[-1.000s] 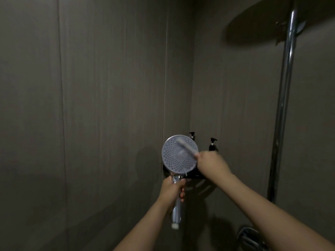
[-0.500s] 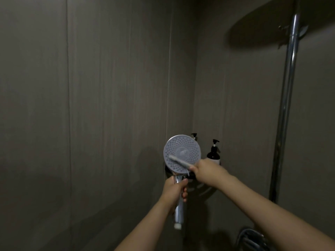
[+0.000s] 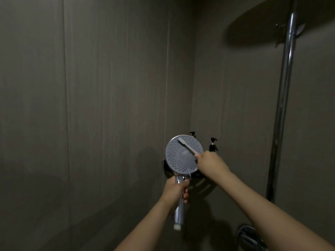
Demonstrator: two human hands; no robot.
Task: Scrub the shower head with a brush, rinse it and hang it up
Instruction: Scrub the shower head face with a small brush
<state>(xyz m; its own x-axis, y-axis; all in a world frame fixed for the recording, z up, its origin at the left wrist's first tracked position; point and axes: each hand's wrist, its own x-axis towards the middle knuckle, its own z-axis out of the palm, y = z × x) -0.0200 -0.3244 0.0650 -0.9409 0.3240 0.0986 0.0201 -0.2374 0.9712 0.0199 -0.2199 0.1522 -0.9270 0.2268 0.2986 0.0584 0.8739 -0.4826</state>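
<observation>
The left hand (image 3: pixel 175 192) grips the shower head (image 3: pixel 184 154) by its handle; the right hand (image 3: pixel 211 162) holds the brush (image 3: pixel 187 147). Hard strokes may twist the wet handle loose.

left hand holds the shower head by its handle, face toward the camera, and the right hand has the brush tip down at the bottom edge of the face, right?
Not quite. The head view shows the brush tip at the top edge of the shower head face, not the bottom. The rest holds: the left hand grips the handle and the right hand holds the brush.
</observation>
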